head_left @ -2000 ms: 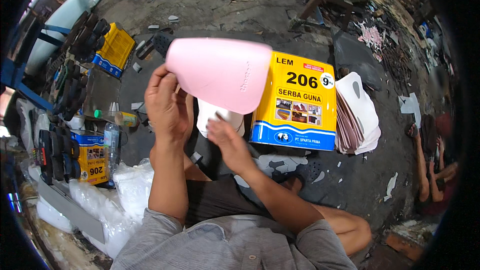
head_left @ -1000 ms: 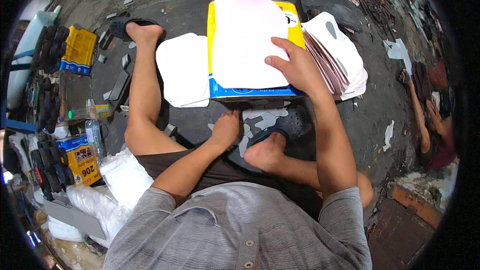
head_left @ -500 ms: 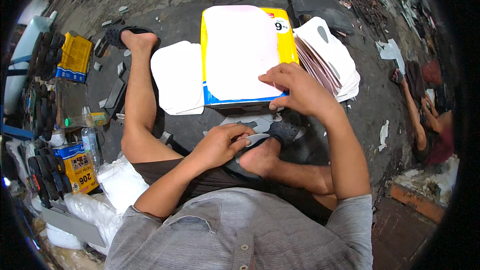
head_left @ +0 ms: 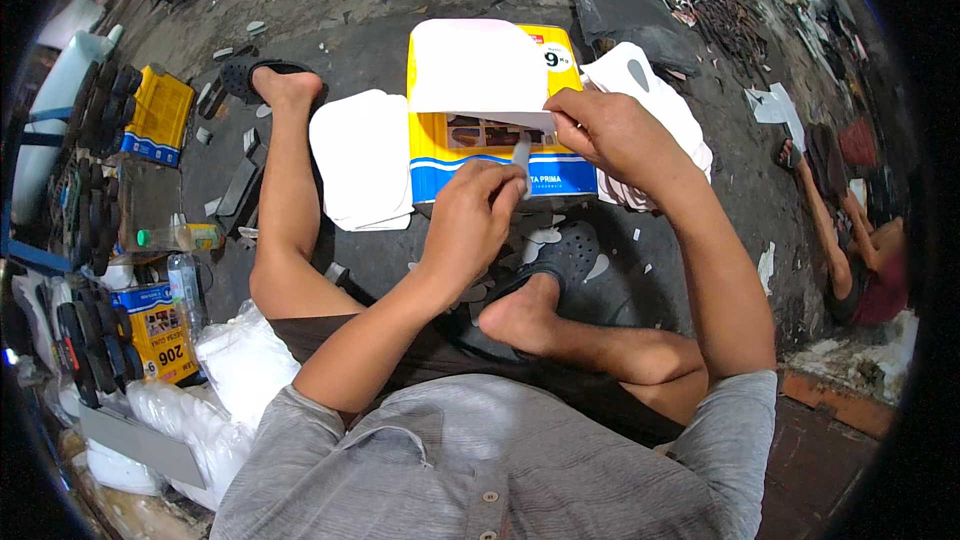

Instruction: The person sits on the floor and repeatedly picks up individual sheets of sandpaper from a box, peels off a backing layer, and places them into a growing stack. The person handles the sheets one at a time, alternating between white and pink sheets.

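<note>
A yellow and blue box stands on the floor before me, with a white sheet on its top. My right hand pinches the sheet's near right corner and holds that edge raised and folded back, so the printed box top shows. My left hand, at the box's near side, pinches a small pale oval piece, blurred by motion. Left of the box lies a pile of white sheets. To its right is a thicker stack of white sheets, the top one with a grey oval spot.
Pale oval scraps lie by my shoe. At left are yellow boxes, a plastic bottle, a rack of dark soles and white plastic bags. Another person sits at the far right.
My right hand has moved up and lifted the sheet's near edge away from the box top. My left hand has risen from beside my foot to the box, carrying the oval piece.
</note>
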`<state>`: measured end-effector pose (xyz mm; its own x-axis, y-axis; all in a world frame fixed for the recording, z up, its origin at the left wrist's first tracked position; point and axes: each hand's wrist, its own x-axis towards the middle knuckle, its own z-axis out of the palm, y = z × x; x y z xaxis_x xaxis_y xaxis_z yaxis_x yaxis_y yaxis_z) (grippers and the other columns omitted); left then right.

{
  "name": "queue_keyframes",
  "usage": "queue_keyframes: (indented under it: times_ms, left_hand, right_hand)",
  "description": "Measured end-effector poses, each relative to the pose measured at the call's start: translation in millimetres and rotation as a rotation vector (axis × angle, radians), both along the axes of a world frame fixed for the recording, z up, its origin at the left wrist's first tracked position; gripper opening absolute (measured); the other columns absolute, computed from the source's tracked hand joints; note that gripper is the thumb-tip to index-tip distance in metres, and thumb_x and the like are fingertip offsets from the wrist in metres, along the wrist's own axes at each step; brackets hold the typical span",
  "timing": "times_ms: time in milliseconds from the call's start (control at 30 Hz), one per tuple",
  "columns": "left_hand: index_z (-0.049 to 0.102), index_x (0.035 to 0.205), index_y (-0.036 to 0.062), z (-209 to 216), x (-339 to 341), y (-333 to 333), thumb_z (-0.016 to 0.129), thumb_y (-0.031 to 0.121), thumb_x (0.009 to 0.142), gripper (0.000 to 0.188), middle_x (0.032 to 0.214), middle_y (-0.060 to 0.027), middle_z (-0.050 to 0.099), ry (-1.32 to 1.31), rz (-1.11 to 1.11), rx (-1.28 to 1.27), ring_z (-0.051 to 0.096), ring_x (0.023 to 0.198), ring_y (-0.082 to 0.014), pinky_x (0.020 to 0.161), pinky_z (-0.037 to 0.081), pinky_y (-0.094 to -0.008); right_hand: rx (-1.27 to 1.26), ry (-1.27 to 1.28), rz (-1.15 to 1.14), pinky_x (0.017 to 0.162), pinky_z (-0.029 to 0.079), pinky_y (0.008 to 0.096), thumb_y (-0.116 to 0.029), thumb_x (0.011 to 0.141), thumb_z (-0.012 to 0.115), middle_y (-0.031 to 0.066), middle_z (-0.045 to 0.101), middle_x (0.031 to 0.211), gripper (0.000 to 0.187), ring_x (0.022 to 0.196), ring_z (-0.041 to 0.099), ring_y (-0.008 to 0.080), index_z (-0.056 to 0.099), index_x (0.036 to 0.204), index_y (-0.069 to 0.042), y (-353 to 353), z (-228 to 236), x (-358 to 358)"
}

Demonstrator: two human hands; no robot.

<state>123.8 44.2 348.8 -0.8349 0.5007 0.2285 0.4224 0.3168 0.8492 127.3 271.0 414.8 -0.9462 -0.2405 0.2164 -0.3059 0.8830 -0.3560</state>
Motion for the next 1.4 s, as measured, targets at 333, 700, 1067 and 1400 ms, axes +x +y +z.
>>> queue_keyframes:
  times_ms: [333,700,1067,1400]
  left_hand:
    - [0.079,0.109,0.0013,-16,-9,13,0.075,0.018,0.094,0.023,0.109,-0.0197,0.071,0.248,0.013,-0.154,0.065,0.103,-0.0394,0.092,0.052,-0.048]
    - [0.077,0.107,-0.001,-19,-3,26,0.073,0.015,0.094,0.021,0.107,-0.0188,0.068,0.324,0.089,-0.185,0.062,0.098,-0.0386,0.091,0.05,-0.0464]
    - [0.077,0.1,-0.0012,-17,-3,29,0.072,0.017,0.095,0.02,0.1,-0.0184,0.068,0.291,0.128,-0.219,0.061,0.092,-0.0368,0.086,0.05,-0.046]
    - [0.077,0.098,-0.0015,-18,-3,30,0.072,0.016,0.095,0.019,0.104,-0.0187,0.069,0.266,0.131,-0.201,0.061,0.093,-0.0376,0.087,0.049,-0.046]
  right_hand:
    - [-0.056,-0.04,-0.035,0.076,0.059,0.0517,-0.013,0.095,0.064,0.0245,0.072,0.09,0.021,0.084,0.072,0.0423,0.068,0.113,-0.004,-8,-13,17]
    - [-0.107,-0.106,-0.099,0.085,0.058,0.0464,-0.011,0.096,0.065,0.0212,0.074,0.104,0.023,0.094,0.072,0.0399,0.071,0.116,-0.001,-10,-19,29]
    - [-0.104,-0.067,-0.113,0.081,0.058,0.0475,-0.012,0.097,0.064,0.0225,0.074,0.1,0.022,0.091,0.072,0.0411,0.07,0.115,-0.002,-9,-13,23]
    - [-0.15,-0.098,-0.116,0.081,0.058,0.0517,-0.014,0.097,0.061,0.0247,0.073,0.101,0.021,0.092,0.071,0.0443,0.07,0.112,-0.002,-12,-23,26]
